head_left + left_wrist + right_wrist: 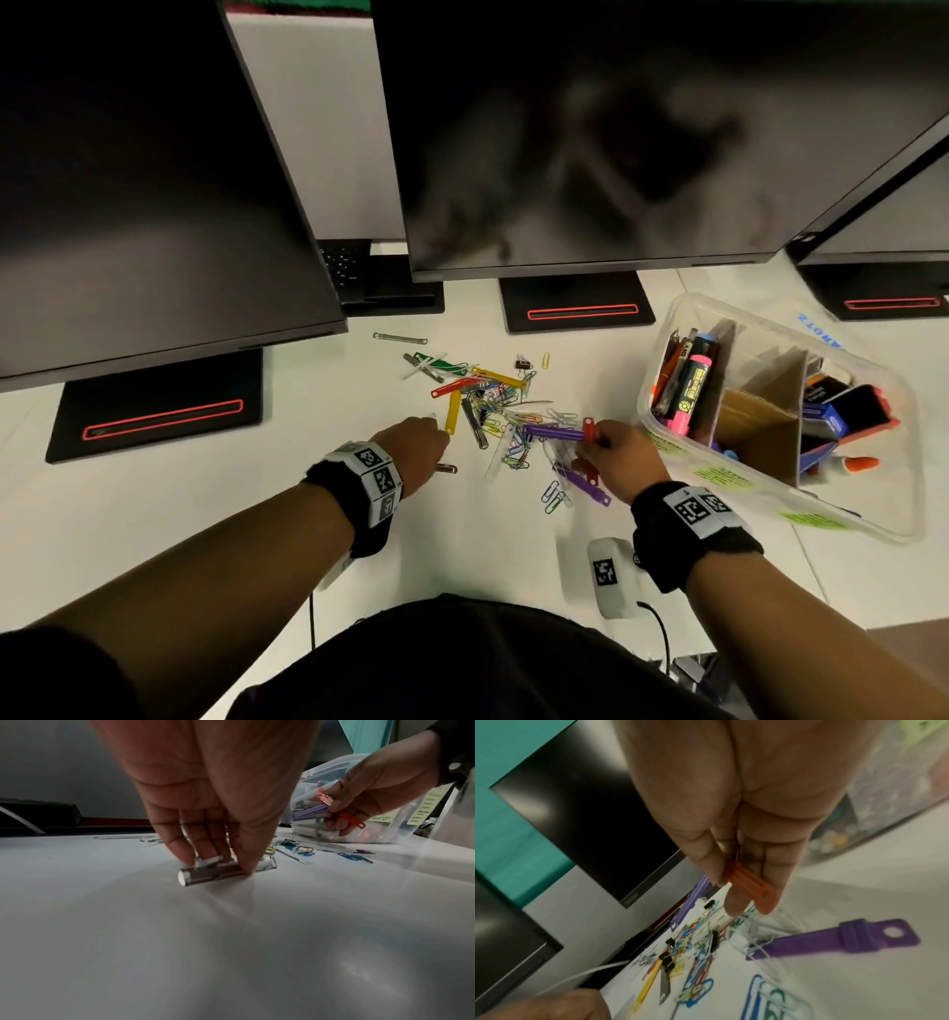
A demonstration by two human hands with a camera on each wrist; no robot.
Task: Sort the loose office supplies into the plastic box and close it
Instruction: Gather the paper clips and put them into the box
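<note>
On the white counter [205, 514], before three dark monitors [590, 128]: one loose heap of coloured paper clips and plastic fastener strips [493, 411]. Left hand [411, 442], at the heap's left edge, fingers [185, 845] pinching a silver metal clip [218, 873] lying on the counter. Right hand [621, 462], fingers [734, 902] pinching a red fastener strip [754, 888] and a purple strip [552, 431]. Clear plastic box [873, 519], open, just right of the heap, cardboard dividers [760, 431], markers [690, 390] inside.
</note>
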